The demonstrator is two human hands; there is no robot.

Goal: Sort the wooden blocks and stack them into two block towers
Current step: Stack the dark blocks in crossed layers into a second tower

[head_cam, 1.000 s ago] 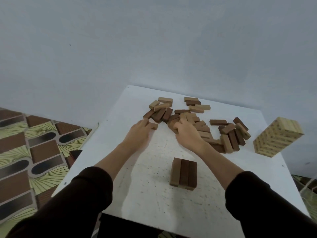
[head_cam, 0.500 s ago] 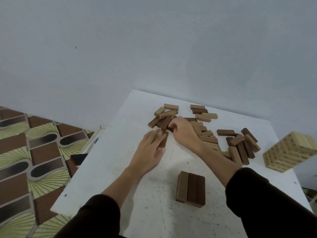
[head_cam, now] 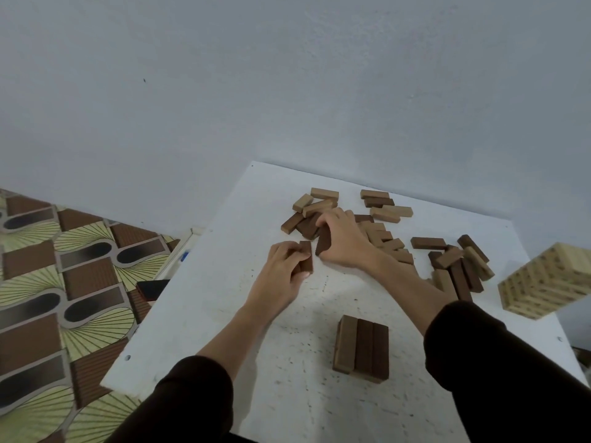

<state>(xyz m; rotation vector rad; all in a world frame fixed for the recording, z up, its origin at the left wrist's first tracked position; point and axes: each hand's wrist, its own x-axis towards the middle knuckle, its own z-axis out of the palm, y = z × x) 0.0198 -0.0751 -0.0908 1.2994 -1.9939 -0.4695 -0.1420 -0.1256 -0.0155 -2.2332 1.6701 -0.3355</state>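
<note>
Dark tower start (head_cam: 361, 348): this small stack sits closest to the person, on the white surface (head_cam: 198, 314). Three blocks lie side by side on top, two dark and one a bit lighter brown. It looks like the place where the dark blocks go, kept near so it is easy to reach.

Left hand (head_cam: 281, 274): its grip is closed on a dark block (head_cam: 306, 260), with fingers on one side and the thumb at the near end. The block stands apart from the pile, likely picked out because it is dark.

Right hand (head_cam: 340, 239): its fingers curl over another dark block (head_cam: 323, 243) at the edge of the pile. It seems to be pulling that one free. Using both hands may let two blocks go to the stack at once.

Loose pile (head_cam: 387, 238): light and dark blocks lie mixed and flat, farther back on the surface. More lie in a bunch to the right. Most are not sorted yet, so the job looks early.

Pale block stack (head_cam: 543, 282): it sits at the right edge of the surface, well apart from the hands. It looks tilted, but the wide camera may bend it.
</note>
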